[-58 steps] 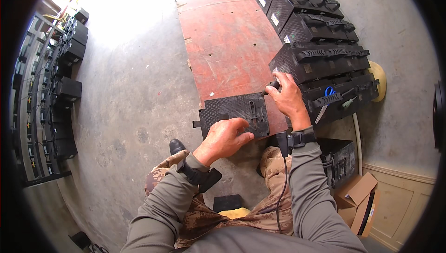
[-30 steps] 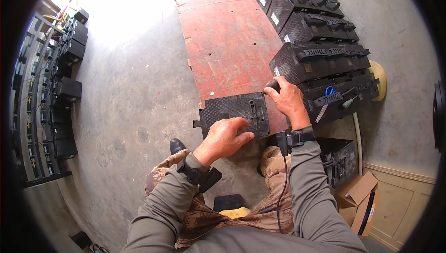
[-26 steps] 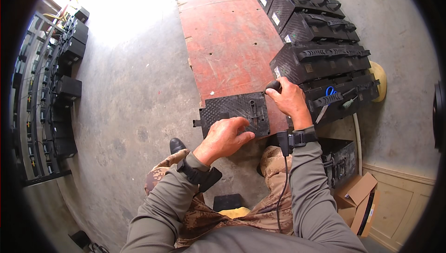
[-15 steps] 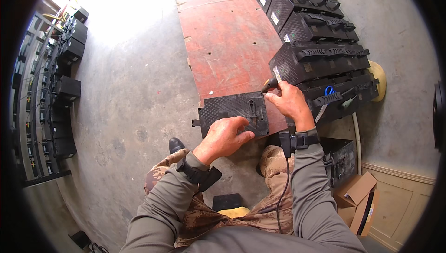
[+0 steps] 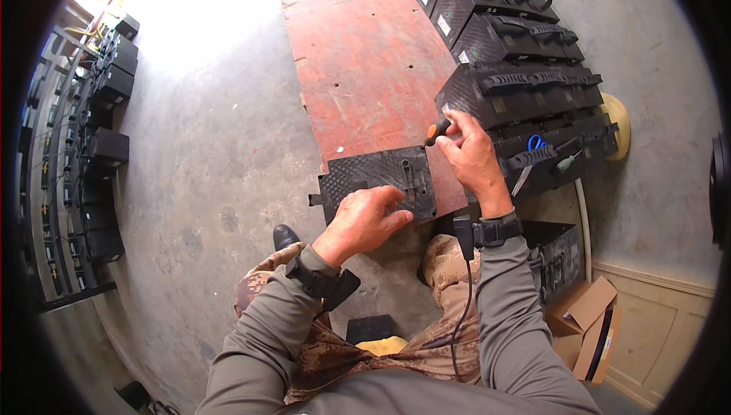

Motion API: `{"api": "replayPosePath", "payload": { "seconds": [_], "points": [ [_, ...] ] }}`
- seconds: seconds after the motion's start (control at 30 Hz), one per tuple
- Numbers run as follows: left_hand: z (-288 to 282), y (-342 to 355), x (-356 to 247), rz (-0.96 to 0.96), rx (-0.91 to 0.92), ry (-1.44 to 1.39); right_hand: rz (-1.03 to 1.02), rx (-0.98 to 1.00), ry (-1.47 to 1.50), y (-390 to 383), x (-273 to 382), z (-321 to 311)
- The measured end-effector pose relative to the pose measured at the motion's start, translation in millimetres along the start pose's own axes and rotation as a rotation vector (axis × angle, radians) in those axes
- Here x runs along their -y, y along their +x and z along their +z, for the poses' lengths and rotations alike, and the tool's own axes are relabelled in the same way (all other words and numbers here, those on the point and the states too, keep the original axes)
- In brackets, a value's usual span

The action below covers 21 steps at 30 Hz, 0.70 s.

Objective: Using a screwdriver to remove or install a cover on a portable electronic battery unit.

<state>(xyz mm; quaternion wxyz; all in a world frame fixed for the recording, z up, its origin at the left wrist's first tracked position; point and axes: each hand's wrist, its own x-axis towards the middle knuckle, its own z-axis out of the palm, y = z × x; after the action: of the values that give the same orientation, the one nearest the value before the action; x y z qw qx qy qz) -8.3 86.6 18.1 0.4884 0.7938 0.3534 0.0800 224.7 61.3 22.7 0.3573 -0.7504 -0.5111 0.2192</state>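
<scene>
A black rectangular case [image 5: 381, 162] with a textured lid lies at the near end of a red board. My left hand [image 5: 363, 221] rests over its near edge, fingers loosely bent and the thumb apart, holding nothing. In my right hand [image 5: 474, 158] is a screwdriver [image 5: 435, 132] with a black and orange handle, pinched between fingers and thumb. It stands at the case's far right corner; its tip is too small to make out. Bands with small black devices are strapped on both wrists.
The red board [image 5: 365, 57] stretches away ahead. Along its right side stand several black cases with handles [image 5: 525, 95], blue scissors [image 5: 536, 143] on the nearest. An open cardboard box [image 5: 586, 316] sits at the lower right. Racks of black units [image 5: 106, 152] line the left.
My right hand has shifted its grip on the screwdriver, with the fingers raised and more of the orange handle showing. The left hand stays on the case. The whole view has shifted slightly.
</scene>
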Motion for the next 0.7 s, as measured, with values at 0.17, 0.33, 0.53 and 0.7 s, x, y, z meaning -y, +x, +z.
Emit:
{"api": "replayPosePath", "payload": {
  "seconds": [0.17, 0.33, 0.53, 0.7],
  "points": [
    [1.7, 0.1, 1.6, 0.017, 0.004, 0.005, 0.008, 0.019, -0.032, 1.0, -18.2, 6.0],
    [-0.9, 0.5, -1.3, 0.016, 0.012, 0.008, -0.124, 0.049, -0.234, 2.8, -31.3, 9.4],
    [-1.1, -2.1, 2.2, 0.005, 0.004, 0.009, 0.348, 0.264, 0.261, 1.5, 7.2, -12.2],
    [0.0, 0.0, -2.2, 0.011, 0.014, 0.006, 0.176, 0.047, 0.085, 8.7, -34.9, -6.0]
  ]
}}
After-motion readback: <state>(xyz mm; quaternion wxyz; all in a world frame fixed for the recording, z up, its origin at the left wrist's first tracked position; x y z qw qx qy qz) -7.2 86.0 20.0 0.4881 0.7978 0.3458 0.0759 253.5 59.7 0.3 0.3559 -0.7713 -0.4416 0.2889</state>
